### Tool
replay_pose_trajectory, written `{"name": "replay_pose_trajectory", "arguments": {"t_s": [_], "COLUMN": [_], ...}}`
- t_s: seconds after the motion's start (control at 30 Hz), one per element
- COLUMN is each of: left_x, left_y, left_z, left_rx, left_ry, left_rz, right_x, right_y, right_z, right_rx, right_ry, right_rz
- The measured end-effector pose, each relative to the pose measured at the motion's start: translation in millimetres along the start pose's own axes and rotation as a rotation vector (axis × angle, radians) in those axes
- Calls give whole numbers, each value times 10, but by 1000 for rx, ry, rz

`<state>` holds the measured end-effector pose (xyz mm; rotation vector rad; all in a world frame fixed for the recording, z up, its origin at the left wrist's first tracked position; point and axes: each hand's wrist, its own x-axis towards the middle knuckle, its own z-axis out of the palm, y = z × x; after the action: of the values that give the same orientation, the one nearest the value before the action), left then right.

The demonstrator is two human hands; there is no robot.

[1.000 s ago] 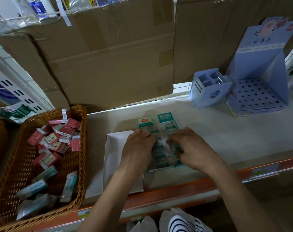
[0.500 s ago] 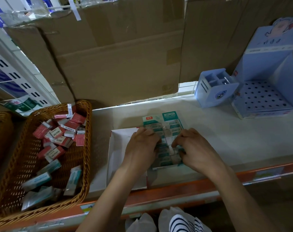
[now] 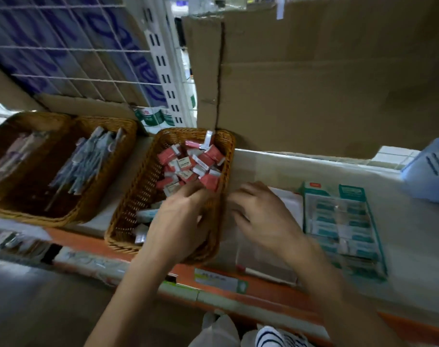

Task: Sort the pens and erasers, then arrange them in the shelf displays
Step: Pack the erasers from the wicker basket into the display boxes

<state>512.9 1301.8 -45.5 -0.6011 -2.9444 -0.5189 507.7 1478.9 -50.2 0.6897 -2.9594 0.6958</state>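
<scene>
Sorting of erasers is judged to be in hand. The left hand (image 3: 178,221) is placed inside the wicker basket (image 3: 128,209), fingers curled over the red-sleeved erasers (image 3: 208,180); whether one is pinched cannot be told. The right hand (image 3: 261,216) is held just right of the basket, fingers loosely spread, empty. Further right, the teal-eraser display tray (image 3: 343,226) is seen filled. A one-colour pick is called for next. Labels are blurred past reading.

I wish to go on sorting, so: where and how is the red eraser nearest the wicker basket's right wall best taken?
Probably pinch the red eraser across its long edges, coming from above. It lies on top of the pile, the wicker basket wall stands close on its right, and the left hand fills the near side.
</scene>
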Motion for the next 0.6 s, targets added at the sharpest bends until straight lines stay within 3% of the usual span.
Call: {"name": "replay_pose_trajectory", "arguments": {"t_s": [0.17, 0.3, 0.4, 0.6], "left_x": [-263, -162, -53, -16], "left_y": [-530, -657, -693, -819], "left_z": [-317, -350, -250, -114], "left_rx": [60, 40, 187, 283], "left_ry": [-367, -512, -554, -507], "left_rz": [-261, -276, -222, -141], "right_x": [371, 539, 596, 555], "right_y": [-445, -680, -686, -634], "right_z": [210, 293, 301, 481], "right_rx": [-48, -172, -191, -278], "right_ry": [-137, -472, -603, -418], "right_rz": [-197, -149, -106, -54]}}
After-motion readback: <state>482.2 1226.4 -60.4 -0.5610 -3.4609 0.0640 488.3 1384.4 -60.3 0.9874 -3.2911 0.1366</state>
